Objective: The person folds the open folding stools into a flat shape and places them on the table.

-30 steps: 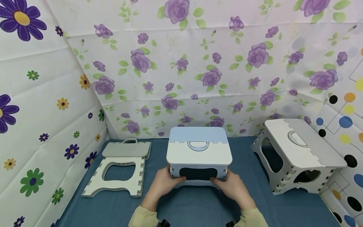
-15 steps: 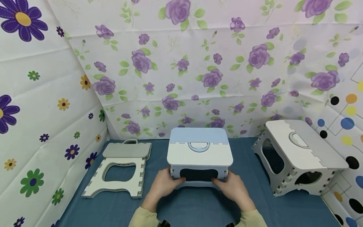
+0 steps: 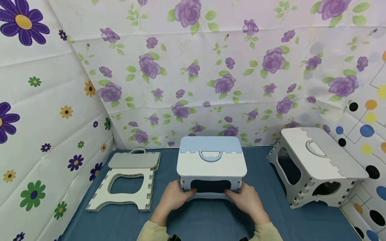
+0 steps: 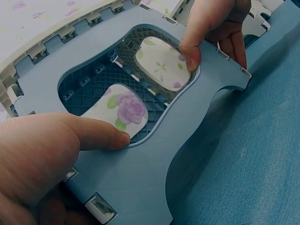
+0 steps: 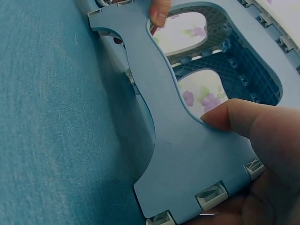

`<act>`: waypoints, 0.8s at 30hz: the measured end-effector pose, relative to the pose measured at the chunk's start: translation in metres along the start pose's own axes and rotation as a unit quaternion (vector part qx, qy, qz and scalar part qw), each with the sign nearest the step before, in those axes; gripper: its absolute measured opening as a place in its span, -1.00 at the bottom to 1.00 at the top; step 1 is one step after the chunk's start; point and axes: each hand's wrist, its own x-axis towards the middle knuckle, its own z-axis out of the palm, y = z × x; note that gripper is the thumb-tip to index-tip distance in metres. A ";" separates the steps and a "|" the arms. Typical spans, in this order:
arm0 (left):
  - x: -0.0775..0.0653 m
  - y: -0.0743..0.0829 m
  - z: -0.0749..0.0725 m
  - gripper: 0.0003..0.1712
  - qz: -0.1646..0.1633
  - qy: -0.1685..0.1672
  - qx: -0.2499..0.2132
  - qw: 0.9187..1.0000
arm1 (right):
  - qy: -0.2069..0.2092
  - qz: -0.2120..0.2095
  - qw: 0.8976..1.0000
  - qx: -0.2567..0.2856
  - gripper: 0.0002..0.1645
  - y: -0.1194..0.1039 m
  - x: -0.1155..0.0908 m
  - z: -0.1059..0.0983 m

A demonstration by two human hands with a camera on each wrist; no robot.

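Observation:
A blue and white folding step stool [image 3: 211, 164] stands unfolded at the middle of the blue cloth, its blue handle on top. My left hand [image 3: 174, 195] grips its left front leg, the thumb on the rim of the front panel's opening. On the other side my right hand [image 3: 248, 201] holds the right front leg in the same way, thumb at the opening's edge. Both wrist views show the blue front panel [image 4: 140, 173] close up, with fingers wrapped behind its outer edges. Some fingertips are hidden behind the legs.
To the left a grey and white folding stool [image 3: 126, 180] lies folded flat on the cloth [image 3: 211, 221]. An unfolded grey and white stool [image 3: 316, 164] stands at the right. Flower-patterned sheets [image 3: 193, 83] close off the back and sides.
Both hands keep their hold on the blue and white step stool, which stays in place. Only a very slight shift of the head view shows.

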 end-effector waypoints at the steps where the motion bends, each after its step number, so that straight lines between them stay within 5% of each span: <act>1: 0.000 0.000 0.000 -0.32 0.000 -0.001 -0.001 1.000 | 0.000 0.001 1.000 -0.001 -0.22 0.000 0.000 0.000; 24: 0.002 -0.004 0.002 -0.37 0.007 -0.013 -0.015 1.000 | 0.011 -0.012 1.000 0.025 -0.32 0.001 0.001 0.004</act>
